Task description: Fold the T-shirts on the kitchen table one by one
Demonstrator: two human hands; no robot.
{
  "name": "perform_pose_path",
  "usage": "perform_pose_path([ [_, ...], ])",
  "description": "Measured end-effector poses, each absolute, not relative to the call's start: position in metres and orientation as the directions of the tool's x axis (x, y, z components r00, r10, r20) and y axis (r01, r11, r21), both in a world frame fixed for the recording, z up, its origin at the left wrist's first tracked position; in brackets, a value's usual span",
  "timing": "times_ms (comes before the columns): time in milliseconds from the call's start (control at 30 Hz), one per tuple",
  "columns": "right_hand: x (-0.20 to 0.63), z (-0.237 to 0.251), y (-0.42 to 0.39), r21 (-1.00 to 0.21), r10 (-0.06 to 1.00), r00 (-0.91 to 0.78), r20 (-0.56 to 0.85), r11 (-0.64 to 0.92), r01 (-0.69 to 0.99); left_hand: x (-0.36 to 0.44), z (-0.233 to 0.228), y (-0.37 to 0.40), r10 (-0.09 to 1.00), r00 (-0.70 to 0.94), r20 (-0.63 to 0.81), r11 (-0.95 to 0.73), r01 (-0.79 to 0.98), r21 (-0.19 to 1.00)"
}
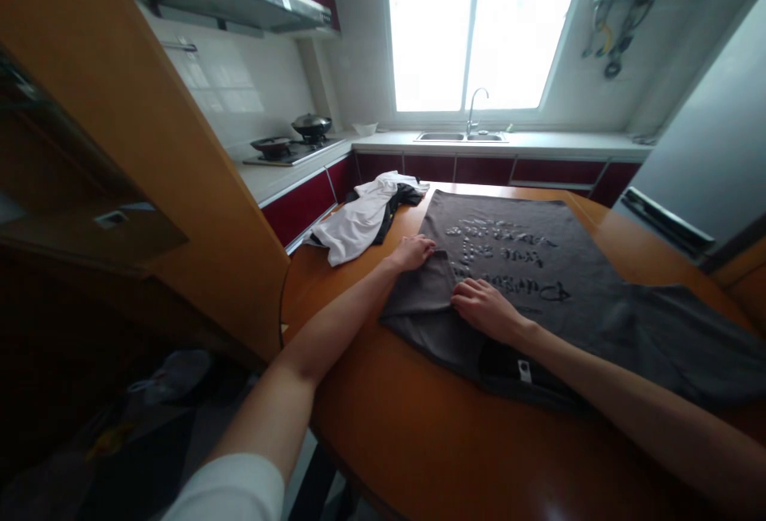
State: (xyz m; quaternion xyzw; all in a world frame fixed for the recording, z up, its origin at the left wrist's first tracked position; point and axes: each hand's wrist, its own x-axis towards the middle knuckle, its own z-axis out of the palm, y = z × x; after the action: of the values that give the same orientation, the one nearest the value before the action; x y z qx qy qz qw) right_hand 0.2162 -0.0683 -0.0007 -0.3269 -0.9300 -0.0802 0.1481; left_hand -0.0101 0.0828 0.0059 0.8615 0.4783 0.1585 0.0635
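Observation:
A dark grey T-shirt [538, 266] with pale lettering lies spread flat on the round orange-brown table [419, 425]. Its left sleeve [422, 297] is folded inward over the body. My left hand [412, 252] rests on the shirt's left edge at the fold, fingers pressed on the cloth. My right hand [486, 307] lies palm down on the folded sleeve near the lettering, fingers together. Neither hand lifts the cloth. The right sleeve [688, 329] lies spread out to the right.
A heap of white and black clothes [365, 214] lies at the table's far left edge. A tall orange cabinet [149, 186] stands at the left. Behind are a counter with a stove [293, 146], a sink [460, 136] under the window, and a grey fridge [706, 162] at right.

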Motion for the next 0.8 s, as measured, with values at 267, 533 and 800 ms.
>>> perform_pose_path([
  [267, 0.223, 0.003, -0.067, 0.033, 0.585, -0.71, 0.393, 0.762, 0.646, -0.001, -0.01, 0.098, 0.847, 0.465, 0.257, -0.525, 0.804, 0.278],
  [533, 0.233, 0.008, -0.068, 0.074, 0.582, -0.599, 0.55, 0.681, 0.729, 0.002, -0.018, 0.103, 0.852, 0.452, 0.266, -0.517, 0.81, 0.279],
  [800, 0.236, 0.0, -0.066, 0.023, 0.59, -0.734, 0.337, 0.774, 0.633, 0.003, -0.01, 0.092, 0.772, 0.499, 0.392, -0.598, 0.78, 0.184],
])
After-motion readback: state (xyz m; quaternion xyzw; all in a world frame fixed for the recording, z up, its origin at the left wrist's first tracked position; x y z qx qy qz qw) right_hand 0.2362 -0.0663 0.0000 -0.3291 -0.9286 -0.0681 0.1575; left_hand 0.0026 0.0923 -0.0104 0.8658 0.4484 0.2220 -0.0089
